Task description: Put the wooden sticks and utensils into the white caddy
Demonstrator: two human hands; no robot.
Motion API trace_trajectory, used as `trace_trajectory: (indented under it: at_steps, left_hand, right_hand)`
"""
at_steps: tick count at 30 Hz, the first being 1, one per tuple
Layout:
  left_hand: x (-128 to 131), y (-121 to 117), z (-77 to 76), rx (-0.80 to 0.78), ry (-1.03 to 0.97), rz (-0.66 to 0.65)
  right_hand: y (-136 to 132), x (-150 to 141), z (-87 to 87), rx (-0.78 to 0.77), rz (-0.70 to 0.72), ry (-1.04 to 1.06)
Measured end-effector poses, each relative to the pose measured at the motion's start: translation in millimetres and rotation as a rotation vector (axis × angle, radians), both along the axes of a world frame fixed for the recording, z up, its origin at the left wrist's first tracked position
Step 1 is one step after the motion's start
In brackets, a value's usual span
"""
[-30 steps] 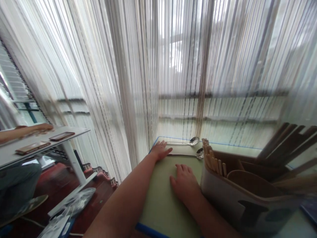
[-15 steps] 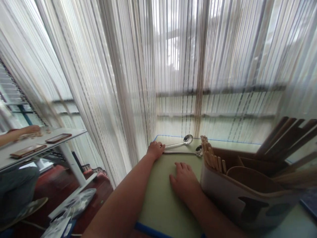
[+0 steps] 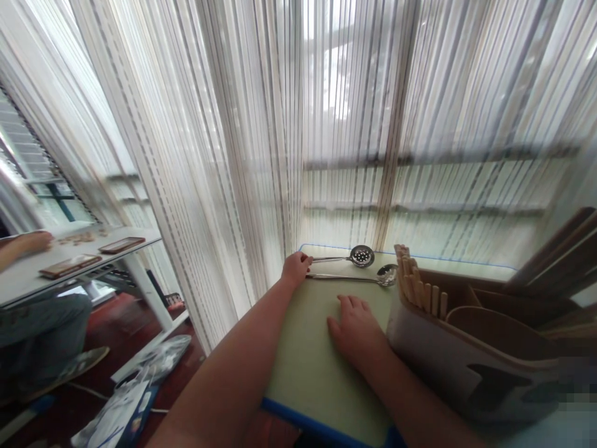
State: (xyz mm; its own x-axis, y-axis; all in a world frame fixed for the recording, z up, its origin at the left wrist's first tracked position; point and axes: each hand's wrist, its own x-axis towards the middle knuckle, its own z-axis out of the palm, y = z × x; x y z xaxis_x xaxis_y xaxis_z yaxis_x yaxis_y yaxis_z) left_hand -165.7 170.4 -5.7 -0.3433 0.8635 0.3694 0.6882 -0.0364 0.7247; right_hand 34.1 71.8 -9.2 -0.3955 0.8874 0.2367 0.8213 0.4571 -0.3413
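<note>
At the far left corner of the pale green tabletop (image 3: 321, 354), my left hand (image 3: 295, 269) pinches the handle end of a metal slotted spoon (image 3: 362, 256). Its round bowl, pierced with holes, points right. Just nearer to me lies a second slotted spoon (image 3: 387, 275), roughly parallel, its handle end close beneath my left fingers; whether they touch it I cannot tell. My right hand (image 3: 358, 328) rests palm down on the tabletop, fingers stretched out and holding nothing. It is left of a utensil holder (image 3: 433, 361), which hides part of that side.
Wooden chopsticks (image 3: 422, 289) and darker wooden utensils (image 3: 559, 255) stand in the holder. A sheer striped curtain (image 3: 261, 155) hangs behind the table. On the left, another person's hand (image 3: 37, 241) is over a white table (image 3: 28, 283) with small pieces and framed trays (image 3: 69, 266).
The far slotted spoon has turned straighter, nearly parallel to the other, and its holes now show. My right hand stays flat. The view has shifted slightly left.
</note>
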Motion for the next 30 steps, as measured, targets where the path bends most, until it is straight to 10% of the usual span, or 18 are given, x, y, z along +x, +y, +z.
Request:
trace_trajectory:
  at_steps: [12,30]
  left_hand:
    - [9.7,-7.6,21.0,0.371,-1.049,-0.027]
    - [7.6,-9.1,42.2,0.602,-1.079,0.025]
  right_hand:
    - [0.2,-1.5,5.3,-0.024,-0.010,-0.005]
    - [6.2,-3.2,3.1,-0.028,-0.055,0.008]
